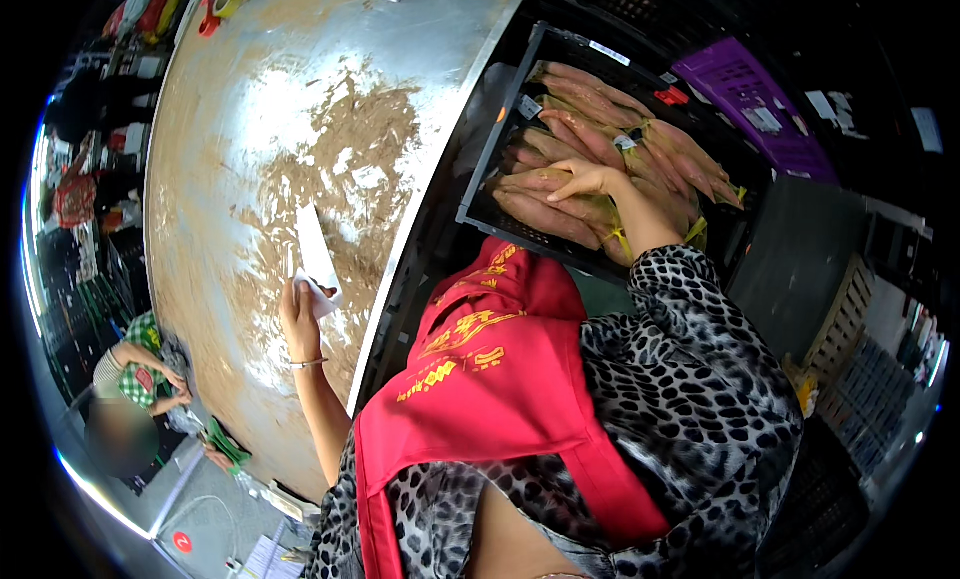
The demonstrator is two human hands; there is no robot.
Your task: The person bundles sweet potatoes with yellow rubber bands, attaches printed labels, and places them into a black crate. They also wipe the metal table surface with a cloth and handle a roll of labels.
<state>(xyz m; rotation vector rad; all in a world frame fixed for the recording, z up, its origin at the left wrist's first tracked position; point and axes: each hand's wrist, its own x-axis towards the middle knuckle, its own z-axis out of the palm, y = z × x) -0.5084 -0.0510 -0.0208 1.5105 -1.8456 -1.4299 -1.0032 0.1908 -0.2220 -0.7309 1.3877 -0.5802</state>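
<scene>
My left hand (pixel 301 313) is over the soiled metal table (pixel 217 279), its fingers closed on a crumpled white paper piece (pixel 325 303). A white strip (pixel 315 241) reaches up from that paper across the dirt; whether the two are one piece I cannot tell. My right hand (pixel 589 181) rests on sweet potatoes (pixel 547 217) packed in yellowish net bags inside a black plastic crate (pixel 489 155). Its fingers are spread on the upper surface of the bagged roots. Yellow ties and small white labels show on several bags.
Yellow tape (pixel 228 0) and a red object (pixel 209 18) lie at the table's far left corner. Right of the crate are a purple crate (pixel 757 106) and a dark bin top (pixel 795 264). A co-worker in a green checked apron (pixel 142 384) handles something at the table's left edge.
</scene>
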